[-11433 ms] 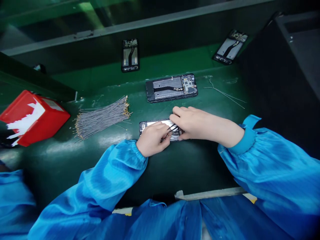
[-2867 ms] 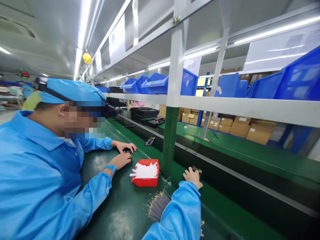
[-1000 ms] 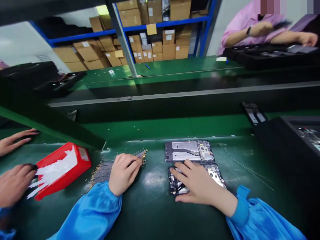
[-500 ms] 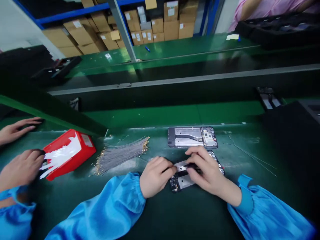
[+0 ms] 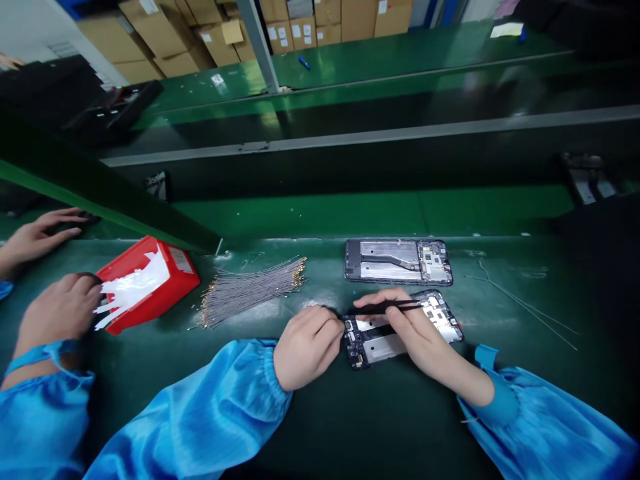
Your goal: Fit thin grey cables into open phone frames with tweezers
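An opened phone [image 5: 384, 348] lies slightly slanted on the green bench, its metal frame and circuit boards showing. My right hand [image 5: 413, 330] is over its upper middle, closed around black tweezers [image 5: 373, 308] whose tips point left toward the phone's upper left corner. At that corner my left hand [image 5: 306, 348] is closed, thumb and fingers pinched together; what is between them is hidden. Just behind lies a second opened phone [image 5: 390, 261]. A bundle of thin grey cables with gold ends [image 5: 253, 292] rests left of my hands.
A red bin [image 5: 167, 303] with white strips stands at the left, a co-worker's hand [image 5: 60, 310] beside it. Another person's hand [image 5: 43, 240] is farther back. A green post [image 5: 125, 193] slants across the left. Loose thin wires [image 5: 525, 307] lie right, near a dark box [image 5: 600, 267].
The view has shifted, so the bench sits higher. My right hand has turned, and the tweezers now show plainly across the phone. My left hand stays at the phone's left end.
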A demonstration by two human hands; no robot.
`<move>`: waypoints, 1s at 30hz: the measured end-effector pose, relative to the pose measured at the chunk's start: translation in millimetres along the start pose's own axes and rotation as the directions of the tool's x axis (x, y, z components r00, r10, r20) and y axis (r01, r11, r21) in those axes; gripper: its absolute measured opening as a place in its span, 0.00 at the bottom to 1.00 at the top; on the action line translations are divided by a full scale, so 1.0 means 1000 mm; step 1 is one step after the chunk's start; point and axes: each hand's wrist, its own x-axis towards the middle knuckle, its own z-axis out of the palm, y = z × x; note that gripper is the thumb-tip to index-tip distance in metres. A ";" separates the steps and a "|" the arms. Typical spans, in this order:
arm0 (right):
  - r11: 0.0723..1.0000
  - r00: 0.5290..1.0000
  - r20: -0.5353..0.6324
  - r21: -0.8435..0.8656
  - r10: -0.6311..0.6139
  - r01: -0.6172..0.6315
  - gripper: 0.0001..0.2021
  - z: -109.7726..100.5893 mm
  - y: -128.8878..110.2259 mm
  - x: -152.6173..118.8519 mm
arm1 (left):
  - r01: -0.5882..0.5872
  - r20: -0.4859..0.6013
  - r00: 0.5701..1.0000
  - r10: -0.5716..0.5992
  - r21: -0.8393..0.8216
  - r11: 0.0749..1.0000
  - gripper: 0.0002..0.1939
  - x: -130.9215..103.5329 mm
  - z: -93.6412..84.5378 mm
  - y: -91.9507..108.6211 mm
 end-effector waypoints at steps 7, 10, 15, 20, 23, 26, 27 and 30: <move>0.980 0.944 -0.283 -0.147 -0.172 0.135 0.08 -0.007 0.006 -0.002 | -0.044 0.049 0.998 0.039 0.114 0.992 0.07 0.005 0.007 -0.004; 0.966 0.932 -0.300 -0.212 -0.206 0.145 0.08 -0.008 0.004 -0.005 | -0.049 0.033 0.998 0.045 0.158 0.986 0.07 0.012 0.009 -0.004; 0.910 0.926 -0.256 -0.380 -0.278 0.168 0.08 -0.011 0.005 -0.004 | -0.048 0.026 0.999 0.044 0.179 0.983 0.08 0.023 0.014 -0.004; 0.637 0.898 0.067 -0.683 -0.434 0.358 0.15 -0.018 0.008 -0.005 | -0.059 0.027 0.998 0.055 0.137 0.989 0.07 0.023 0.016 -0.008; 0.556 0.857 0.209 -0.684 -0.470 0.472 0.17 -0.017 0.003 -0.006 | -0.068 0.031 0.997 0.065 0.124 0.990 0.07 0.022 0.015 -0.008; 0.669 0.888 0.068 -0.632 -0.454 0.391 0.14 -0.013 -0.002 -0.007 | -0.079 0.025 0.997 0.077 0.111 0.991 0.08 0.023 0.015 -0.006; 0.716 0.907 0.012 -0.608 -0.422 0.342 0.13 -0.012 -0.003 -0.008 | -0.079 0.021 0.997 0.077 0.113 0.990 0.08 0.024 0.015 -0.005; 0.800 0.943 -0.084 -0.557 -0.323 0.225 0.09 -0.011 -0.002 -0.008 | -0.072 0.017 0.997 0.070 0.137 0.988 0.08 0.026 0.017 -0.003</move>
